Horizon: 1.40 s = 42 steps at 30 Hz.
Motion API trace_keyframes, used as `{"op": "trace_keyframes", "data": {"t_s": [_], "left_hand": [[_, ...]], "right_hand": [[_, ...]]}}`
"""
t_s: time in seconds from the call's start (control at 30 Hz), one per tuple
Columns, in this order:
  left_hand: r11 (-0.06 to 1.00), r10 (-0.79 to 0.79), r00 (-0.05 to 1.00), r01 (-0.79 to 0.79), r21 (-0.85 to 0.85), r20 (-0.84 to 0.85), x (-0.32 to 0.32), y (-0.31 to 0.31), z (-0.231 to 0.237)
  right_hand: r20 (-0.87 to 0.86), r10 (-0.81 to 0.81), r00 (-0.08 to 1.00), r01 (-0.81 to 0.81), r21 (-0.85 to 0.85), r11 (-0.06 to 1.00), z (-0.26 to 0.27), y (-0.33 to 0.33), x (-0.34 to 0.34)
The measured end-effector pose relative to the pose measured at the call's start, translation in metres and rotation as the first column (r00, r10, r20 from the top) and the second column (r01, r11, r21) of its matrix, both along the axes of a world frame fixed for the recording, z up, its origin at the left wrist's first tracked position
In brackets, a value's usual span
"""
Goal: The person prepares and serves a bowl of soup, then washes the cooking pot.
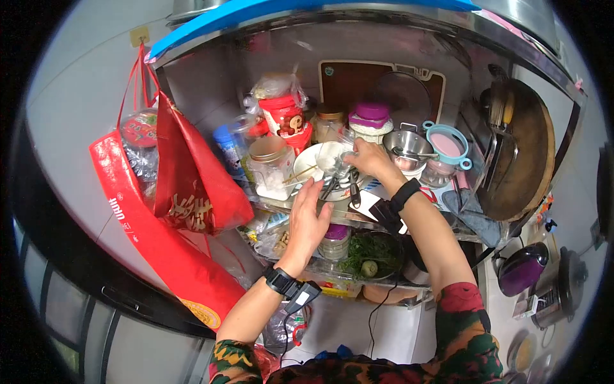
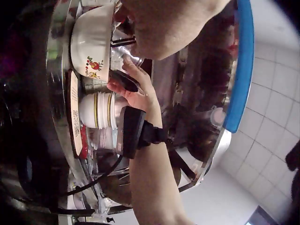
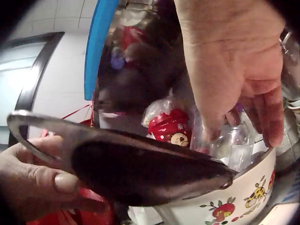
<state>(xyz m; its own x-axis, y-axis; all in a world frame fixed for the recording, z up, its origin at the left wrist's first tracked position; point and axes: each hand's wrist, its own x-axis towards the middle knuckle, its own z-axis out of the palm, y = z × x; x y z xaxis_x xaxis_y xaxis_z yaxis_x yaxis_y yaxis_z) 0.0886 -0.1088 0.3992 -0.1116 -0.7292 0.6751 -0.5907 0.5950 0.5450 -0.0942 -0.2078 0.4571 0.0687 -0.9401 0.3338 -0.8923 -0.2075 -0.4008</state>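
A white bowl (image 3: 229,201) with a fruit pattern stands on the rack's shelf, with dark-handled utensils (image 1: 354,187) and chopsticks in it. My right hand (image 1: 372,160) reaches over the bowl, its fingers round a clear cup (image 3: 238,145) at the rim. My left hand (image 1: 308,221) is held before the bowl with fingers extended and nothing in its grasp. In the right wrist view, a dark utensil handle (image 3: 140,168) with a hanging loop overlaps the left hand (image 3: 42,180). The left hand (image 2: 173,28) covers part of the bowl in the left wrist view.
Left of the bowl stand a lidded jar (image 1: 268,160) and a red tub (image 1: 284,118). A steel pot (image 1: 408,144), a blue-rimmed strainer (image 1: 448,142) and a round wooden board (image 1: 527,150) are to the right. Red bags (image 1: 198,173) hang at the left. Greens (image 1: 371,253) lie below.
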Motion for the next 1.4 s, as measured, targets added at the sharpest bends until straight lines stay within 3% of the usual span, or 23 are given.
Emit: {"op": "trace_keyframes", "data": {"t_s": [0.33,0.43,0.6,0.67,0.77,0.87,0.93,1.0,1.03,1.07,1.1,1.13,1.17,1.2,1.23,1.4], "left_hand": [[0.991,0.005,0.992,0.012,-0.136,0.128,0.004,-0.048,-0.013],[0.997,-0.073,0.993,0.073,0.010,0.089,0.016,-0.055,-0.005],[0.991,-0.109,0.978,0.120,-0.053,0.177,0.012,-0.035,-0.004],[0.981,-0.033,0.978,0.071,-0.182,0.206,0.002,-0.021,-0.009],[0.975,-0.072,0.988,0.098,-0.199,0.134,-0.009,0.002,-0.008],[0.977,-0.081,0.994,0.095,-0.191,0.079,-0.020,0.031,-0.011],[0.936,-0.203,0.979,0.197,-0.292,0.011,-0.025,0.055,-0.027],[0.912,-0.353,0.936,0.348,-0.218,0.017,-0.028,0.082,-0.047],[0.915,-0.377,0.925,0.380,-0.138,0.046,-0.031,0.095,-0.059],[0.896,-0.435,0.897,0.439,-0.060,0.075,-0.040,0.110,-0.072],[0.881,-0.472,0.877,0.473,0.012,0.092,-0.045,0.127,-0.087],[0.855,-0.519,0.848,0.512,0.081,0.112,-0.051,0.143,-0.104],[0.824,-0.565,0.817,0.551,0.136,0.117,-0.056,0.164,-0.117],[0.800,-0.595,0.793,0.570,0.187,0.130,-0.064,0.184,-0.128],[0.744,-0.660,0.744,0.630,0.223,0.100,-0.073,0.205,-0.137],[0.508,-0.852,0.519,0.797,0.327,0.059,-0.115,0.337,-0.167]], "right_hand": [[-0.060,-0.057,0.997,0.058,0.030,0.998,0.001,-0.001,0.012],[0.004,-0.029,1.000,0.029,-0.070,0.997,-0.006,0.003,0.010],[0.067,-0.082,0.994,0.088,-0.090,0.992,-0.013,0.021,0.002],[0.099,-0.048,0.994,0.057,-0.089,0.994,-0.019,0.032,-0.005],[0.203,-0.061,0.977,0.097,-0.175,0.980,-0.021,0.065,-0.008],[0.312,-0.040,0.949,0.118,-0.236,0.965,-0.037,0.113,-0.010],[0.313,-0.029,0.949,0.126,-0.295,0.947,-0.050,0.169,0.000],[0.268,-0.012,0.963,0.090,-0.280,0.956,-0.084,0.220,0.001],[0.167,-0.051,0.985,0.095,-0.268,0.959,-0.115,0.241,-0.002],[0.115,-0.127,0.985,0.137,-0.084,0.987,-0.121,0.276,0.003],[-0.030,-0.136,0.990,0.131,-0.126,0.983,-0.160,0.299,-0.001],[0.089,-0.121,0.989,0.109,0.130,0.986,-0.202,0.322,-0.008],[0.230,-0.169,0.958,0.174,0.000,0.985,-0.197,0.366,0.001],[0.175,-0.376,0.910,0.288,0.384,0.877,-0.145,0.408,0.012],[0.227,-0.401,0.887,0.328,0.299,0.896,-0.211,0.427,0.010],[0.259,-0.595,0.761,0.511,0.327,0.795,-0.229,0.589,0.016]]}}
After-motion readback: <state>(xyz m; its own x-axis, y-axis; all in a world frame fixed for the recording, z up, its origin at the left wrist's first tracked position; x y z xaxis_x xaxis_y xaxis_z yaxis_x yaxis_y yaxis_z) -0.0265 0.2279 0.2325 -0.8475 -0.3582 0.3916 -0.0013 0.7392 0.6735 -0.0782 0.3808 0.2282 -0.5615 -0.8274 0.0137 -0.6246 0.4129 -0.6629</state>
